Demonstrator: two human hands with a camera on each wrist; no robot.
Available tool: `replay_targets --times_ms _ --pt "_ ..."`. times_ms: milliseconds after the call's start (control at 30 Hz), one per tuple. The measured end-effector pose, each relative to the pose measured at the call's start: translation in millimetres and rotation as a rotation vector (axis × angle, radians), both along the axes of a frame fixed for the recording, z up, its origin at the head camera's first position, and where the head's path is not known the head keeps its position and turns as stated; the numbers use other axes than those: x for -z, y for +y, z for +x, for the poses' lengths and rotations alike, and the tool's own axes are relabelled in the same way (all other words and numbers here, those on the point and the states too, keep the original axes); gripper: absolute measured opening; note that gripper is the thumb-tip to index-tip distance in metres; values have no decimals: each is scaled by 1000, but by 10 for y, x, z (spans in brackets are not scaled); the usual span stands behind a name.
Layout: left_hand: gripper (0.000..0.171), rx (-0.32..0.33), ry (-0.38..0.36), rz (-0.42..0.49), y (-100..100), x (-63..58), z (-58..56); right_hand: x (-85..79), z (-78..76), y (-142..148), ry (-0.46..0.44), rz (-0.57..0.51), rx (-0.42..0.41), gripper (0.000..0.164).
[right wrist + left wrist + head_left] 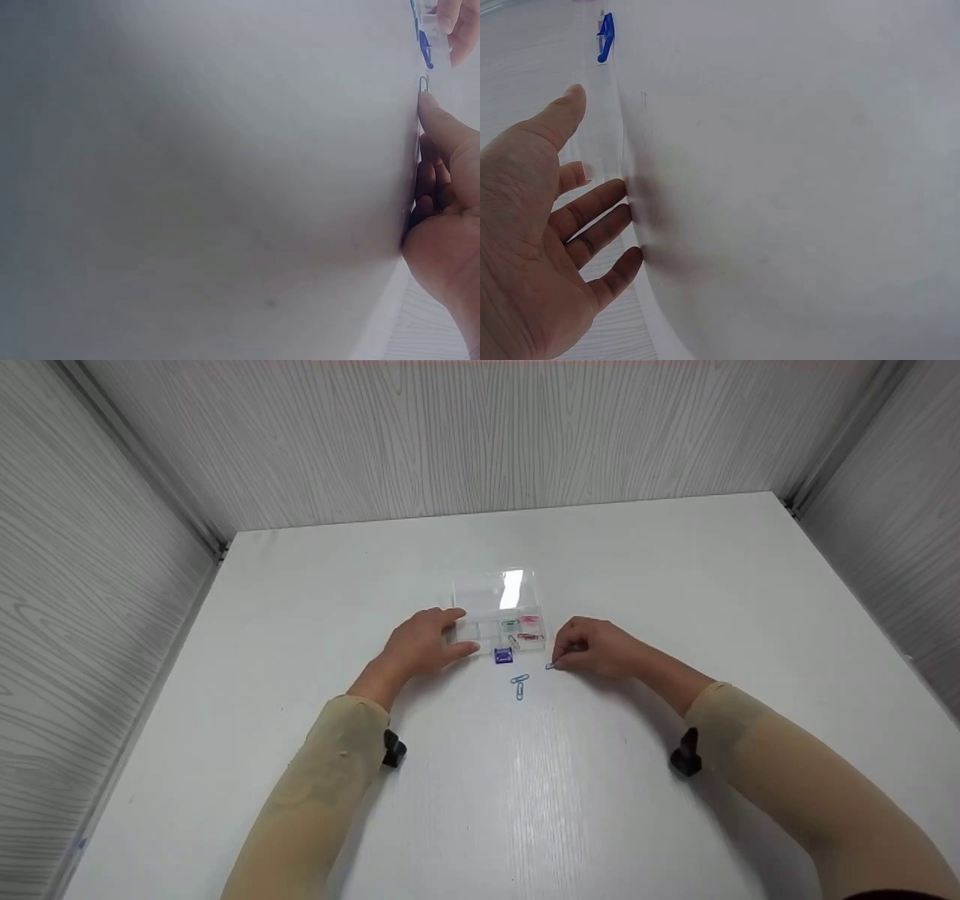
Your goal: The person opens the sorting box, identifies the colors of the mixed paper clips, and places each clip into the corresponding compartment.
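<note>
A clear plastic compartment box [485, 648] lies on the table with its transparent lid [480, 594] folded back. My left hand [424, 643] rests at the box's left end, thumb by the front edge and index finger farther back, the fingers fairly straight in the left wrist view. Between thumb and fingertips my right hand [600, 649] pinches a blue paper clip [550, 666], just right of the box's front corner. Two more blue paper clips [520, 691] lie in front of the box. Inside are a green paper clip [511, 622], pink clips [531, 620] and red clips [530, 637].
A blue latch-like piece [503, 655] sits at the middle of the box's front edge. The white table [480, 795] meets grey wood-grain panels [480, 442] at the back and both sides. Small black devices [394, 748] are strapped at both forearms.
</note>
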State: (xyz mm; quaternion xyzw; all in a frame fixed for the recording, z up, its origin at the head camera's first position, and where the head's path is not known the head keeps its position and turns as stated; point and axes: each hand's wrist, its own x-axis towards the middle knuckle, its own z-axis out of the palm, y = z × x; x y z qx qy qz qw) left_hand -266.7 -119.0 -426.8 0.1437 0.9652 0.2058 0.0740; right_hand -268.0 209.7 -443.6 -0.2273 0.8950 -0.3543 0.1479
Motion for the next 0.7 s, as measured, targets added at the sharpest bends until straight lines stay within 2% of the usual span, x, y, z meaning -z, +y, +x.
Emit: replay_targets --times_ms 300,533,700 --pt "78 -11 -4 -2 -3 1 4 24 -9 3 1 3 5 4" --pt "77 -3 7 2 -6 3 5 -16 2 1 -16 -22 49 2" --pt "77 -1 4 -4 -11 -6 2 -79 8 -21 -19 -63 91 7"
